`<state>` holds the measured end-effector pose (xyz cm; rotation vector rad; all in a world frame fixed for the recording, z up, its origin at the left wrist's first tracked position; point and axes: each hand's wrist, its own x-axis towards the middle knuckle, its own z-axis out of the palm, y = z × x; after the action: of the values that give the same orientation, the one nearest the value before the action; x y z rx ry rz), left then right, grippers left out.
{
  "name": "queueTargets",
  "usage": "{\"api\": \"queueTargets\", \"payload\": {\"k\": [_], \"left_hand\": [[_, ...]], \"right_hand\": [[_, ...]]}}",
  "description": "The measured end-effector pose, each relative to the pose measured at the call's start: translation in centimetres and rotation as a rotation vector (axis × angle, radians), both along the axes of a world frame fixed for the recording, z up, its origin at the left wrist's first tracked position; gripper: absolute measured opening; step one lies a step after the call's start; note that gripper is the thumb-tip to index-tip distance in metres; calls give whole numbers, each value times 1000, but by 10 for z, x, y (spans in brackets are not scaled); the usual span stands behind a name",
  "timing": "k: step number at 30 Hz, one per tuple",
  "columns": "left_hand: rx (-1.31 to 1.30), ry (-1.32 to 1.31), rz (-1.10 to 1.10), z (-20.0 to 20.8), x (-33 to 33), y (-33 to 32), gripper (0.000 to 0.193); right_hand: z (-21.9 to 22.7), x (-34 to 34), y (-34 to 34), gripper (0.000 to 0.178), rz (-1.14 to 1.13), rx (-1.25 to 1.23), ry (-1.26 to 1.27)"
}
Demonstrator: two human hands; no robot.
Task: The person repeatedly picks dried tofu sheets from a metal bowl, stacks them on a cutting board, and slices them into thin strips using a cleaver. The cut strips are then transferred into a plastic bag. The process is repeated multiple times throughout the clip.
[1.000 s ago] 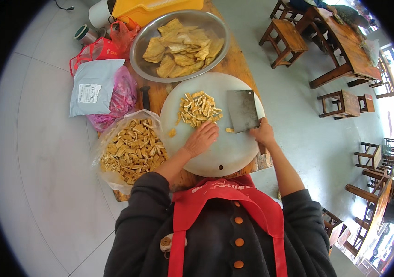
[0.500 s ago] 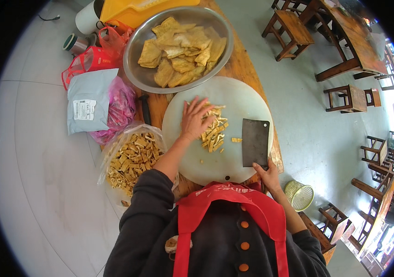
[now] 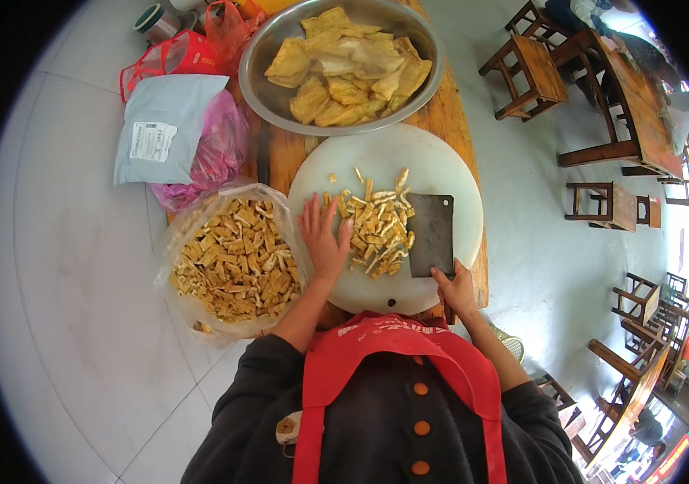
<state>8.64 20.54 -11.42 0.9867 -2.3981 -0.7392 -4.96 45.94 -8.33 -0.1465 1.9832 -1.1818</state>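
A round, pale cutting board (image 3: 328, 181) carries a loose heap of golden-brown food strips (image 3: 380, 234) with pale edges. My left hand (image 3: 326, 242) rests at the heap's left side with fingers apart, holding nothing. In my right hand (image 3: 457, 289) is the handle of a cleaver (image 3: 431, 238). Its dark rectangular blade lies low over the board, against the heap's right side. A clear plastic bag (image 3: 168, 270) full of similar cut strips (image 3: 239, 258) stands left of the board. Beyond the board, a steel basin (image 3: 249, 81) holds several yellow-brown folded sheets (image 3: 348, 68).
The wooden table (image 3: 441, 121) runs beneath the board and basin. At the far left are a grey parcel (image 3: 167, 121), a pink bag (image 3: 219, 145), a red bag (image 3: 175, 52) and a metal cup (image 3: 156, 24). Wooden stools (image 3: 526, 77) and a table (image 3: 634, 97) stand to the right.
My left hand has come off the strips toward the board's left edge. The cleaver has moved left up to the heap, and the strips lie more spread out. The whole view has shifted.
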Motion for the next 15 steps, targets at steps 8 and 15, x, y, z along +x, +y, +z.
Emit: {"api": "queueTargets", "payload": {"k": [8, 15], "left_hand": [[77, 194, -130, 0, -48, 59, 67], [138, 330, -36, 0, -69, 81, 51]], "right_hand": [[13, 13, -18, 26, 54, 22, 79], [9, 30, -34, 16, -15, -60, -15]]}}
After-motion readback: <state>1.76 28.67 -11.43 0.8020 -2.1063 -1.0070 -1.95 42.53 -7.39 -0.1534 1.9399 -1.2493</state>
